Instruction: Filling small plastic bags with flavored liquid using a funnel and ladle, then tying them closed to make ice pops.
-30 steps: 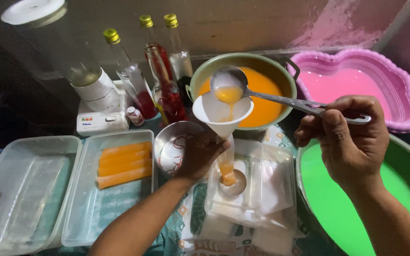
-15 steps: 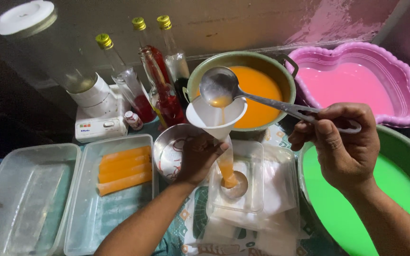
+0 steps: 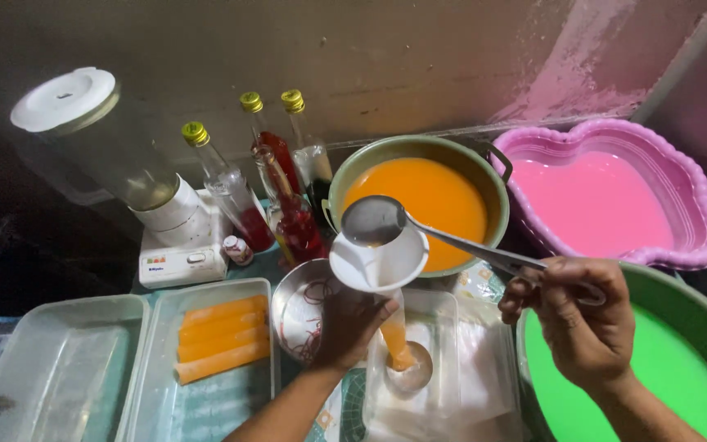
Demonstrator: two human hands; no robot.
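My right hand (image 3: 578, 323) grips the handle of a metal ladle (image 3: 374, 221) whose bowl tilts over a white funnel (image 3: 380, 263). My left hand (image 3: 349, 323) clasps the funnel's neck together with a thin plastic tube bag (image 3: 396, 340) that holds orange liquid. The bag's lower end hangs over a clear plastic tray (image 3: 443, 368). Just behind the funnel stands a green-rimmed pot of orange liquid (image 3: 431, 205).
A heart-shaped pink basin of pink liquid (image 3: 607, 196) sits at the back right, a green basin of green liquid (image 3: 664, 368) at the right. Filled orange tubes (image 3: 221, 336) lie in a clear tray; an empty tray (image 3: 51, 372), syrup bottles (image 3: 276, 188), a blender (image 3: 124, 172) and a small steel bowl (image 3: 296, 315) stand left.
The ladle has tipped further and emptied its orange liquid into the funnel; the orange level in the bag stands higher. Both hands stay in nearly the same place.
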